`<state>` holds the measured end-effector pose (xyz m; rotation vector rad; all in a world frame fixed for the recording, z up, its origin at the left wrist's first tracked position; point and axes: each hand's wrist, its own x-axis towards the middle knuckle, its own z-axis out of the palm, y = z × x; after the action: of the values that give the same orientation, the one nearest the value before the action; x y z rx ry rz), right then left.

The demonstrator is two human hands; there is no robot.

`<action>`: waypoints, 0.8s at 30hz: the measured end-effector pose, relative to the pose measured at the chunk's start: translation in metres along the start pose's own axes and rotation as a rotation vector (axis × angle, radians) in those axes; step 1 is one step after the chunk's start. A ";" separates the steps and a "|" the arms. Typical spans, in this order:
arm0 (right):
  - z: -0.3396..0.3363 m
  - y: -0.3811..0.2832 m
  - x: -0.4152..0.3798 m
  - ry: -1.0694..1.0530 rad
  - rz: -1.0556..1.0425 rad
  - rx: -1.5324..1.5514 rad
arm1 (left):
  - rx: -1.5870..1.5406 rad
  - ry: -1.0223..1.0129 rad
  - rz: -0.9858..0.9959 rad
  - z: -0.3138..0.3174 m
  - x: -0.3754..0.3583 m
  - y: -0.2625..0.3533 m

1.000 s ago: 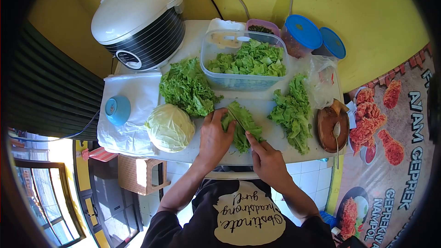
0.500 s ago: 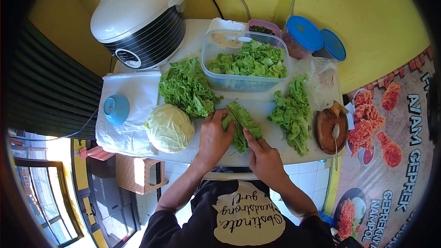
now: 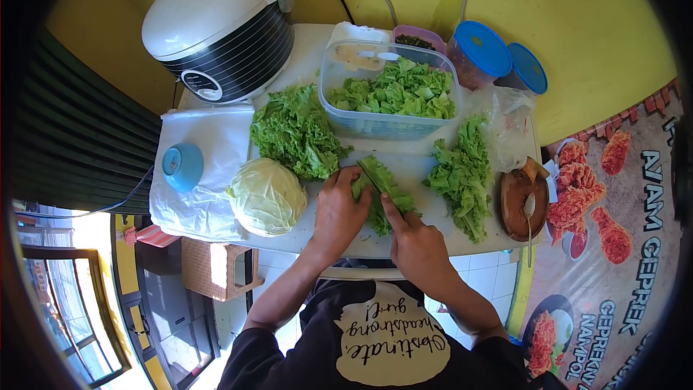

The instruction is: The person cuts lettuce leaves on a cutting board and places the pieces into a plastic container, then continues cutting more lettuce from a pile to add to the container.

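Note:
My left hand (image 3: 341, 206) is closed on a bunch of lettuce leaves (image 3: 382, 173) at the table's front, fingers curled over its left part. My right hand (image 3: 419, 245) grips a knife (image 3: 372, 182), index finger stretched along its back; the handle is hidden in my palm. The thin blade lies across the leaves, close to my left fingertips. A pale cabbage (image 3: 267, 197) sits left of my left hand, with a curly lettuce pile (image 3: 297, 133) behind it. More lettuce (image 3: 462, 180) lies to the right of the bunch.
Behind the leaves stands a clear plastic tub (image 3: 390, 124) of cut lettuce. A rice cooker (image 3: 220, 29), plastic sheets (image 3: 206, 213) and a blue bowl (image 3: 182, 167) are at left. Blue-lidded containers (image 3: 484, 50), a plastic bag (image 3: 509, 119) and a brown mortar (image 3: 514, 206) with a spoon line the right.
The view has shifted slightly. Both hands stay at the lettuce bunch, and the knife remains across it with only a slight movement.

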<state>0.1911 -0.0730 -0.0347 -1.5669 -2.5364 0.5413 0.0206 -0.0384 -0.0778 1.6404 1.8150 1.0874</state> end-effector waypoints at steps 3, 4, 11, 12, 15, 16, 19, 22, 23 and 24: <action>-0.006 0.002 -0.002 -0.031 0.008 0.027 | 0.001 0.013 0.005 0.002 0.000 -0.001; -0.009 0.001 -0.004 -0.032 0.005 0.028 | 0.001 0.022 0.004 0.002 -0.001 -0.001; -0.022 -0.003 -0.025 -0.097 0.024 0.001 | 0.003 0.015 -0.010 0.000 -0.002 0.001; -0.023 -0.002 -0.029 -0.101 0.022 0.000 | 0.001 0.014 -0.003 0.000 -0.002 0.002; -0.017 0.002 -0.035 -0.081 0.027 0.025 | -0.003 -0.003 0.028 -0.001 -0.004 0.000; -0.016 0.003 -0.035 -0.081 0.029 0.023 | -0.008 -0.018 0.055 -0.002 -0.004 0.000; -0.015 0.002 -0.036 -0.067 0.034 0.046 | -0.005 -0.057 0.159 -0.005 -0.007 0.001; -0.018 -0.003 -0.038 -0.036 0.059 0.073 | -0.003 -0.160 0.120 -0.011 -0.007 0.002; -0.019 -0.005 -0.039 -0.054 0.060 0.062 | -0.002 -0.163 0.119 -0.011 -0.007 0.001; -0.020 -0.005 -0.040 -0.069 0.062 0.048 | 0.025 -0.160 0.147 -0.010 -0.006 0.001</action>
<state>0.2106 -0.1053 -0.0106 -1.6423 -2.5108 0.6693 0.0144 -0.0469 -0.0724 1.8436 1.6348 0.9662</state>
